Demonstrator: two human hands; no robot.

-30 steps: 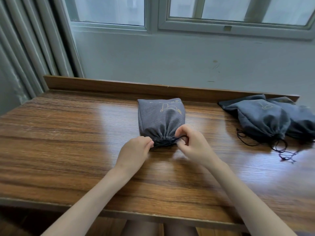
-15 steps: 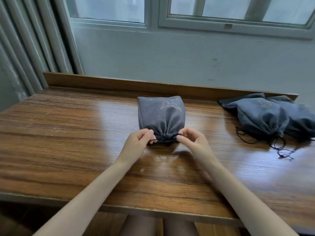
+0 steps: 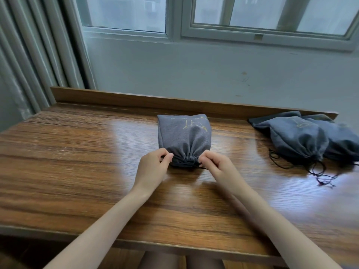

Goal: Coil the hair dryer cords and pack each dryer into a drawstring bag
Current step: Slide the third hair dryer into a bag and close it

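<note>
A gray bag (image 3: 184, 136) lies in the middle of the frame on a brown wood table (image 3: 77, 162). It looks full and puffy. Its mouth is pulled tight into a bunch of folds.

The left hand (image 3: 153, 167) is at the left side of that bunch. Its fingers are curled and its fingertips pinch the cloth there. I cannot tell if a string is in that pinch too. The right hand (image 3: 217, 167) is at the right side of the bunch. Its fingers are curled and pinch a thin dark string (image 3: 202, 167) that comes out of the mouth. So the tight mouth sits right between the two hands, and the rest of the bag lies past them.

At the right edge of the frame lie two more bags (image 3: 297, 138), touching each other and well apart from the hands. Their loose strings (image 3: 318, 171) trail on the table. Nothing lies between the hands and the bag.

The bag lies long-ways up and down the frame. Its mouth points to the bottom of the frame and its flat end points to the wood rail (image 3: 116, 98) and the wall (image 3: 174, 74).
</note>
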